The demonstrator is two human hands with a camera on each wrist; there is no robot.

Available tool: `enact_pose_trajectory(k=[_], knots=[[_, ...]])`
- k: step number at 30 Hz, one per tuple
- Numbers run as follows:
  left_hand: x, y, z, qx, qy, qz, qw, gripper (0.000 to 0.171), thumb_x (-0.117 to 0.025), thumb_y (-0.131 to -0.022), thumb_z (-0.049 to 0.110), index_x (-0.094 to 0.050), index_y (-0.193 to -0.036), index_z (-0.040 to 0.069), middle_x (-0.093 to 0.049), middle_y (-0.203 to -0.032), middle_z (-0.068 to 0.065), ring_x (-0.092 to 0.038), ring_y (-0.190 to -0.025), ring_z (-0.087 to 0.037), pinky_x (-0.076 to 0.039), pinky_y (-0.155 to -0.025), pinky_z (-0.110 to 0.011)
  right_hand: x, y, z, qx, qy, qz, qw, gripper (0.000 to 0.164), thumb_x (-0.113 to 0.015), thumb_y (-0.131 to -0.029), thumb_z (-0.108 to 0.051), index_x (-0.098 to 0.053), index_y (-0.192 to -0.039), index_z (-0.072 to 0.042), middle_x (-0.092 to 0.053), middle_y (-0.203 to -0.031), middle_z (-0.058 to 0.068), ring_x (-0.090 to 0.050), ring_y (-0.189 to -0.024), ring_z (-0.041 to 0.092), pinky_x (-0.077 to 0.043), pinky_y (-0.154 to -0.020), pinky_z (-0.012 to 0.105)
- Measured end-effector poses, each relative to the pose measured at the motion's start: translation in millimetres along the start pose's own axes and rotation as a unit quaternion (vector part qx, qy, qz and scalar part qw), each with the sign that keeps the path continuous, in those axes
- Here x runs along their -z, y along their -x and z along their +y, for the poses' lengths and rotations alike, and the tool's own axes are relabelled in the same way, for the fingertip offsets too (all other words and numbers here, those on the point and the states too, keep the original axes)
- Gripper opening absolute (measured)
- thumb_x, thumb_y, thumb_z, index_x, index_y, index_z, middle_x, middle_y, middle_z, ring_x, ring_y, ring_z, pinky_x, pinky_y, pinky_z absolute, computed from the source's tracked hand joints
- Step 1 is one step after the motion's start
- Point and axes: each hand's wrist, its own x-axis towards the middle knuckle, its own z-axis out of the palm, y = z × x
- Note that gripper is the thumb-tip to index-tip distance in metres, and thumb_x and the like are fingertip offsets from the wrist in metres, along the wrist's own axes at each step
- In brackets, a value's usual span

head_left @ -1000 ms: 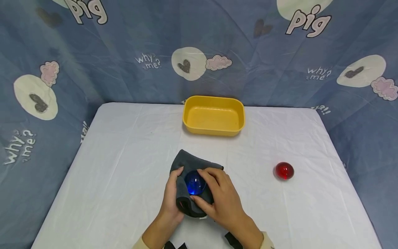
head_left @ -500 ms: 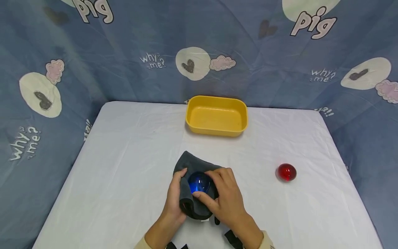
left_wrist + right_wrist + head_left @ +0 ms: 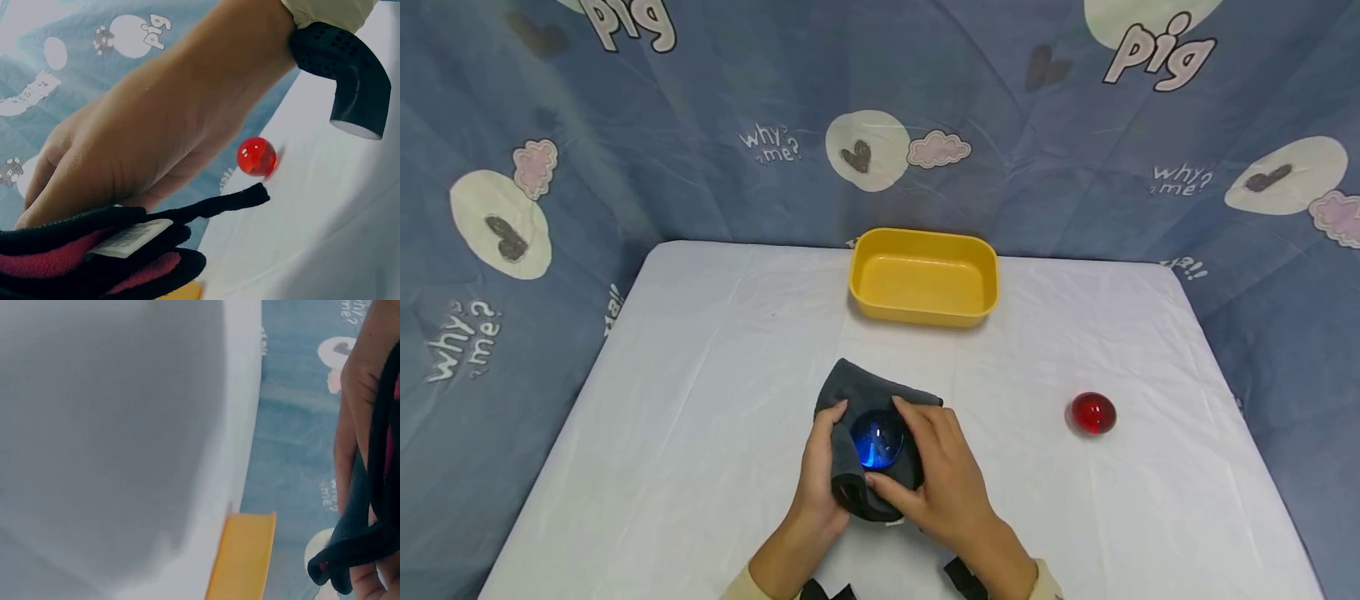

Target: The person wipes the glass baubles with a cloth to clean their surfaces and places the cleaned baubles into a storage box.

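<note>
A clear blue ball lies on a folded dark grey cloth near the front of the table. At the cloth's left side my left hand grips it, thumb on top. My right hand curls its thumb and fingers round the ball from the right, close against the cloth. The left wrist view shows the right hand above the cloth, whose folds have a pink inside, a white label and a dark strap. In the right wrist view part of the left hand appears beside the cloth.
A red ball stands on the white tabletop to the right of both hands. Farther back is a yellow rectangular tray. A blue printed curtain hangs behind and along the sides of the table.
My right index fingertip has shifted from over the blue ball to its upper edge. The left hand keeps its grip on the cloth. The whole view has shifted slightly.
</note>
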Motion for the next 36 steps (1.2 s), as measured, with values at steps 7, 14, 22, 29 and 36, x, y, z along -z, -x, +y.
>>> enact_pose_trajectory(k=[7, 14, 22, 29, 36], knots=[[-1.8, 0.2, -0.7, 0.002, 0.012, -0.002, 0.9999, 0.062, -0.036, -0.108, 0.042, -0.021, -0.159, 0.011, -0.035, -0.157, -0.007, -0.039, -0.137, -0.019, -0.036, -0.112, -0.03, -0.2, -1.9, -1.1, 0.034, -0.015, 0.032, 0.999, 0.062, -0.073, -0.097, -0.046, -0.059, -0.137, -0.001, -0.058, -0.125, 0.014, -0.057, -0.11, 0.027, -0.045, -0.102, 0.032], [-2.5, 1.2, -0.9, -0.001, 0.013, 0.011, 0.9999, 0.067, -0.037, -0.108, 0.041, -0.012, -0.163, 0.013, -0.023, -0.165, -0.01, -0.028, -0.146, -0.025, -0.021, -0.122, -0.041, 1.3, -4.8, -2.0, 0.029, -0.026, 0.03, 0.999, 0.059, -0.072, -0.098, -0.047, -0.062, -0.135, -0.003, -0.061, -0.122, 0.009, -0.057, -0.11, 0.025, -0.047, -0.098, 0.035], [-2.4, 2.8, -1.1, 0.0, 0.013, 0.012, 0.9998, 0.065, -0.038, -0.108, 0.043, -0.016, -0.162, 0.013, -0.029, -0.16, -0.009, -0.034, -0.14, -0.022, -0.035, -0.114, -0.033, 0.3, -4.1, 0.0, 0.013, -0.02, 0.034, 0.999, 0.054, -0.065, -0.102, -0.05, -0.07, -0.128, -0.004, -0.062, -0.113, 0.004, -0.054, -0.103, 0.022, -0.047, -0.091, 0.034], [-1.2, 1.7, -0.7, 0.002, 0.005, 0.013, 0.9999, 0.067, -0.036, -0.108, 0.042, -0.013, -0.163, 0.013, -0.025, -0.163, -0.011, -0.031, -0.143, -0.024, -0.03, -0.118, -0.036, -1.0, 0.2, 0.7, -0.013, -0.018, -0.007, 1.0, 0.064, -0.061, -0.103, -0.053, -0.06, -0.142, -0.003, -0.058, -0.12, 0.006, -0.053, -0.109, 0.022, -0.048, -0.092, 0.038], [-2.5, -1.2, -0.3, 0.001, 0.004, 0.013, 0.9999, 0.067, -0.038, -0.107, 0.044, -0.016, -0.162, 0.012, -0.027, -0.162, -0.011, -0.033, -0.142, -0.025, -0.027, -0.117, -0.038, -3.0, 0.2, 0.9, -0.005, -0.025, 0.011, 1.0, 0.072, -0.076, -0.094, -0.05, -0.055, -0.144, -0.003, -0.057, -0.126, 0.011, -0.054, -0.113, 0.026, -0.046, -0.1, 0.037]])
